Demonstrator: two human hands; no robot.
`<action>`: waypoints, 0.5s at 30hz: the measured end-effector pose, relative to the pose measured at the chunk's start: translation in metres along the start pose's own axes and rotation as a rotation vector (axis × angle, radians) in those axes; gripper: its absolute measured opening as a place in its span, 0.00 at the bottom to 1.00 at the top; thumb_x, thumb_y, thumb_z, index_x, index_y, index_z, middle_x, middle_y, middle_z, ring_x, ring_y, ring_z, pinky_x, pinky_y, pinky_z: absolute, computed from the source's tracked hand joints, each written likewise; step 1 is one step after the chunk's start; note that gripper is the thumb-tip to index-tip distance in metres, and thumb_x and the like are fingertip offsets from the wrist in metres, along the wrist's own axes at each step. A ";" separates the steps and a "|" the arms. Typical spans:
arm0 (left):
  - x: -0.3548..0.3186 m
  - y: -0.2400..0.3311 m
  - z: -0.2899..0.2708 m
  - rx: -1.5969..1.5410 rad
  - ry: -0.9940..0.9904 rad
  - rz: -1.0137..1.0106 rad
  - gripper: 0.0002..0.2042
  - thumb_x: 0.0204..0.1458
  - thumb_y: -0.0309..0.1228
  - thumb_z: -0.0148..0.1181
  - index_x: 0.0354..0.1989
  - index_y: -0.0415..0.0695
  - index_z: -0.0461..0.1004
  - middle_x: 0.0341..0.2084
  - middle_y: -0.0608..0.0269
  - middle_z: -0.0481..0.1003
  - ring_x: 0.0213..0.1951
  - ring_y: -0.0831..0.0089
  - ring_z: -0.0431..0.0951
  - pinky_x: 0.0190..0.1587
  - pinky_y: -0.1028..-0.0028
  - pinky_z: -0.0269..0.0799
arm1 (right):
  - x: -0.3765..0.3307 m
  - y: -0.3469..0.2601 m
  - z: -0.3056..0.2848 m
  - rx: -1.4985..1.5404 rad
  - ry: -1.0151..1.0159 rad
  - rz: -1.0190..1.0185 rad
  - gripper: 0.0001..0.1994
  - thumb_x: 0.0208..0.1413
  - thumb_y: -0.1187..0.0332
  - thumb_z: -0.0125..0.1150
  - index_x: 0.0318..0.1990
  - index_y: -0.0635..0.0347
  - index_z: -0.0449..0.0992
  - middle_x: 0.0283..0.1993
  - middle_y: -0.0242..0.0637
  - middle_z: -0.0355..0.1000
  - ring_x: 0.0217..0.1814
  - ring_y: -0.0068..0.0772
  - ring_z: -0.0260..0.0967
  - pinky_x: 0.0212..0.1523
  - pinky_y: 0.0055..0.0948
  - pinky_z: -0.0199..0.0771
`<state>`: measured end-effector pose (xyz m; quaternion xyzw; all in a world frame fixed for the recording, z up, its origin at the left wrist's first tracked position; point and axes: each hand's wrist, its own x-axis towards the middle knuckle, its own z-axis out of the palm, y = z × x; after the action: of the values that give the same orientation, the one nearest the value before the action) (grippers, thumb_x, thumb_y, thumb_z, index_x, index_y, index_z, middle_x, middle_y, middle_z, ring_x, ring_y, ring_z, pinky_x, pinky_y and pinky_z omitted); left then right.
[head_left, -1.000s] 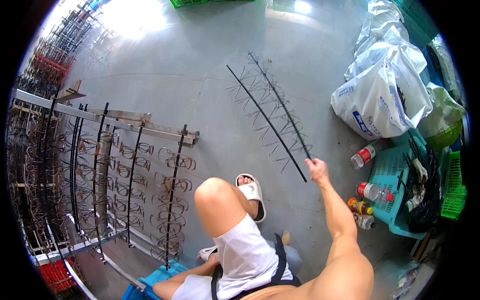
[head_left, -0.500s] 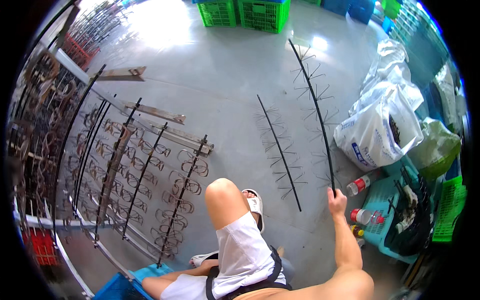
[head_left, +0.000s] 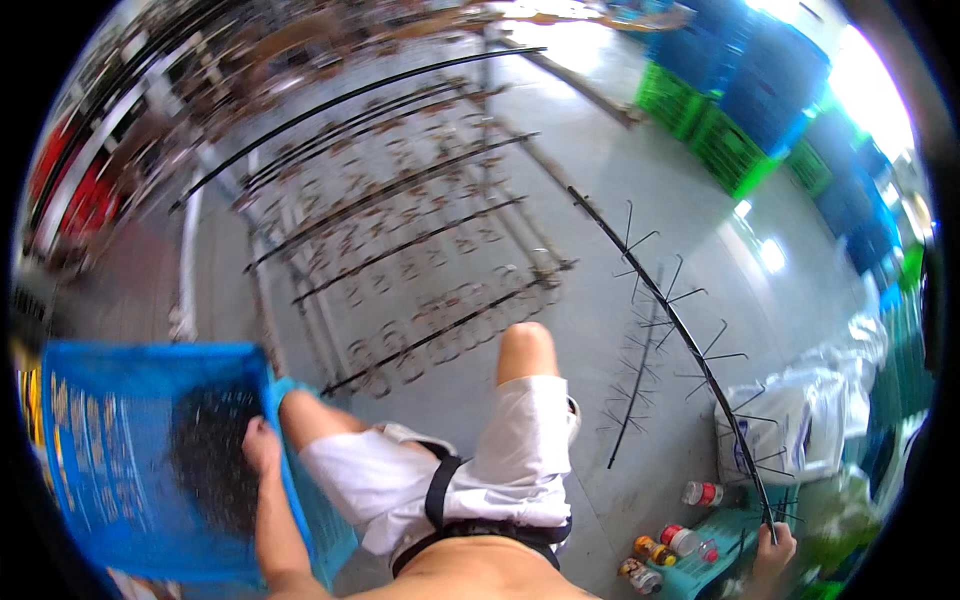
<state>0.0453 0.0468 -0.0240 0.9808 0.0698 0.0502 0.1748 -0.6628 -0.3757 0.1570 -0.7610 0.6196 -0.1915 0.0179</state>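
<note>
My left hand (head_left: 262, 447) is inside the blue crate (head_left: 62, 430), at the edge of a heap of small dark pieces (head_left: 212, 460). Its fingers are curled; what they hold, if anything, is hidden. My right hand (head_left: 775, 550), at lower right, is closed around the bottom end of a long black rod (head_left: 685, 335). Thin wire hooks stick out in pairs along this rod, and they look bare. The rod slants up and leftward over the floor. A similar hooked rod (head_left: 634, 385) lies on the floor left of it.
A metal rack (head_left: 535, 165) with black rods of hanging eyeglass frames (head_left: 450, 320) stands ahead left. White bags (head_left: 800, 420), a teal basket (head_left: 690, 560) and several bottles (head_left: 680, 540) sit at right. Green crates (head_left: 735, 150) and blue bins (head_left: 775, 75) stand at the back.
My view has turned left. My left hand and the blue crate's inside have come into sight. The held rod now slants up and leftward more, still gripped in my right hand.
</note>
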 end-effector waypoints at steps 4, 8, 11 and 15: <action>0.000 -0.012 0.006 -0.070 0.125 0.090 0.11 0.51 0.34 0.50 0.37 0.43 0.76 0.34 0.48 0.76 0.39 0.49 0.74 0.42 0.59 0.70 | 0.063 -0.056 0.010 0.090 -0.203 -0.137 0.09 0.41 0.70 0.62 0.21 0.64 0.67 0.16 0.39 0.61 0.21 0.33 0.56 0.25 0.35 0.53; 0.006 0.004 -0.009 -0.166 0.259 0.140 0.10 0.51 0.30 0.50 0.36 0.44 0.77 0.34 0.50 0.76 0.39 0.51 0.74 0.43 0.60 0.70 | 0.138 -0.174 0.058 0.012 -0.165 -0.605 0.13 0.37 0.65 0.68 0.19 0.60 0.68 0.13 0.38 0.63 0.17 0.41 0.60 0.24 0.34 0.56; 0.010 0.013 -0.018 -0.232 0.357 0.228 0.10 0.50 0.30 0.52 0.40 0.47 0.76 0.33 0.51 0.75 0.40 0.51 0.73 0.41 0.57 0.68 | 0.181 -0.244 0.091 0.148 -0.308 -0.714 0.14 0.33 0.66 0.69 0.17 0.61 0.67 0.11 0.38 0.61 0.14 0.41 0.57 0.22 0.33 0.56; 0.010 0.051 -0.021 -0.004 0.353 0.349 0.18 0.48 0.32 0.56 0.50 0.52 0.71 0.37 0.57 0.69 0.43 0.55 0.67 0.42 0.56 0.61 | 0.224 -0.311 0.113 0.202 -0.415 -0.973 0.14 0.33 0.70 0.69 0.16 0.62 0.65 0.09 0.36 0.57 0.10 0.34 0.55 0.17 0.25 0.54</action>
<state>0.0587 0.0078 0.0146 0.9537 -0.0713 0.2503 0.1506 -0.3006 -0.5396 0.1950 -0.9765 0.1573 -0.0817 0.1222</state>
